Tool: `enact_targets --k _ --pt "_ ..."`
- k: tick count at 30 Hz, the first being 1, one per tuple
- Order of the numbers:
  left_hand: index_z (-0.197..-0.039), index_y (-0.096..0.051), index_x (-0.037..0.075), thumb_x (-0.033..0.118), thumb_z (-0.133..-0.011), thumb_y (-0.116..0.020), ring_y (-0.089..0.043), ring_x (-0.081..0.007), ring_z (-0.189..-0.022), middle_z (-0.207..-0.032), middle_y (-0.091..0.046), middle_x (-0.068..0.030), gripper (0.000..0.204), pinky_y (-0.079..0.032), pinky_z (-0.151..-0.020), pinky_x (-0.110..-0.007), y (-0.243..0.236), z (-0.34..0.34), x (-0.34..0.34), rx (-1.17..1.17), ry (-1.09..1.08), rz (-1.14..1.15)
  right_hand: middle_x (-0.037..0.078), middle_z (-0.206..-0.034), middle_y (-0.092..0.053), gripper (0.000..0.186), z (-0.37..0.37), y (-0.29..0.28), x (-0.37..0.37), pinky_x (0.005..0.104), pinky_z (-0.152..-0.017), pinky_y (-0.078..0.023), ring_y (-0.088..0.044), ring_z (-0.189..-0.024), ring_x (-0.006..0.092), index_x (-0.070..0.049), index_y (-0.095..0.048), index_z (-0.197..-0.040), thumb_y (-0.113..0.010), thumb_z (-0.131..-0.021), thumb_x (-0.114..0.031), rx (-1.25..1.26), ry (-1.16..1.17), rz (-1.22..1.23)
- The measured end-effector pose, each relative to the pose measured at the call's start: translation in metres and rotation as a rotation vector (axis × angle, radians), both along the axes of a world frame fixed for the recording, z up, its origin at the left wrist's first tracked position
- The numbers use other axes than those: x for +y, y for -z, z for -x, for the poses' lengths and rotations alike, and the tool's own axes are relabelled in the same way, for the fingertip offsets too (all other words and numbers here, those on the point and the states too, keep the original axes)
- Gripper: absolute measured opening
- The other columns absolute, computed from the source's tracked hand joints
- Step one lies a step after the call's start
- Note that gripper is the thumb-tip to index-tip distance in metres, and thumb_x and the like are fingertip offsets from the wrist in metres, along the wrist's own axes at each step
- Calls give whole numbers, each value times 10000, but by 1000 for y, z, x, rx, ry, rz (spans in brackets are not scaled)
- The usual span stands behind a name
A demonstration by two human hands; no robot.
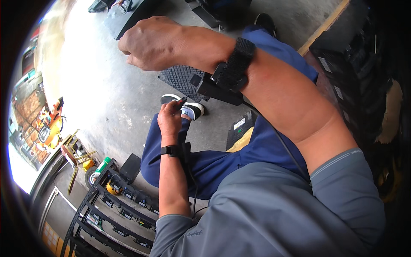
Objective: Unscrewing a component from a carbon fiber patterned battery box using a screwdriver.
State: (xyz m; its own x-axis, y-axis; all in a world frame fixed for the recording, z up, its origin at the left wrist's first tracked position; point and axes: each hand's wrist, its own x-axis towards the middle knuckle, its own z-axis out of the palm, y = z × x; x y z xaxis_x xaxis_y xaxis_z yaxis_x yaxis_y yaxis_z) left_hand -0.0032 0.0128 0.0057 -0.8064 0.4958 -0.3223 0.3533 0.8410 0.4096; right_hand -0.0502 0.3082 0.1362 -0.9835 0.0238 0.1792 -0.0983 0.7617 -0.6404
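Taking the person's bent knee [171,150] as the landmark, the left hand [170,118] rests right on top of it, while the right hand [150,43] hangs well above and beyond it, with its forearm crossing to the right. Just beyond the knee a shoe [188,107] stands on the concrete floor [98,85], and a ribbed mat [182,79] lies past the shoe (partly hidden under the right wrist). Left of and below the knee stands a metal shelf rack [115,201], with a flat box [130,167] between rack and knee, and stacked tyres [364,81] stand far to the knee's right.
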Motion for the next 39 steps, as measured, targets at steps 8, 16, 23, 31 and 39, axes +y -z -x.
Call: enact_targets --k 8,16,23,31,39 --pt "-1113 -720 125 26 -754 -727 -686 -325 -942 -1034 -686 -106 373 -544 -825 -414 -1 -5 -5 21 -21 48 117 -857 -746 200 1 -1 -2 357 -714 -624 -752 -784 228 -44 -733 -1031 -633 -989 -213 -51 -43 26" --pt "-1112 -716 37 106 -770 -772 -685 -290 -854 -931 -689 -137 354 -542 -790 -395 -48 0 -2 31 -69 10 122 -876 -748 203 0 -2 2 364 -732 -624 -751 -781 236 -46 -733 -1037 -639 -986 -218 -20 -26 18" --pt "-1092 -711 -26 136 -828 -795 -567 -94 -694 -758 -623 -37 321 -495 -654 -277 -88 -9 -5 -235 -272 -93 141 -890 -752 184 -2 2 3 367 -746 -623 -755 -790 253 -43 -739 -1032 -670 -968 -201 14 -23 36" --pt "-1121 -715 -16 180 -819 -812 -624 -141 -693 -771 -664 -84 373 -514 -676 -292 -57 -47 1 -146 -307 -88 133 -882 -753 167 -7 2 2 353 -731 -625 -756 -780 240 -45 -738 -1018 -683 -957 -190 69 -13 54" --pt "-1107 -719 10 165 -796 -814 -691 -251 -745 -854 -709 -132 361 -543 -715 -360 -40 -53 -2 -116 -226 -2 117 -985 -756 207 -8 -4 5 392 -809 -611 -743 -870 239 -88 -728 -1106 -644 -982 -230 -47 -17 36"
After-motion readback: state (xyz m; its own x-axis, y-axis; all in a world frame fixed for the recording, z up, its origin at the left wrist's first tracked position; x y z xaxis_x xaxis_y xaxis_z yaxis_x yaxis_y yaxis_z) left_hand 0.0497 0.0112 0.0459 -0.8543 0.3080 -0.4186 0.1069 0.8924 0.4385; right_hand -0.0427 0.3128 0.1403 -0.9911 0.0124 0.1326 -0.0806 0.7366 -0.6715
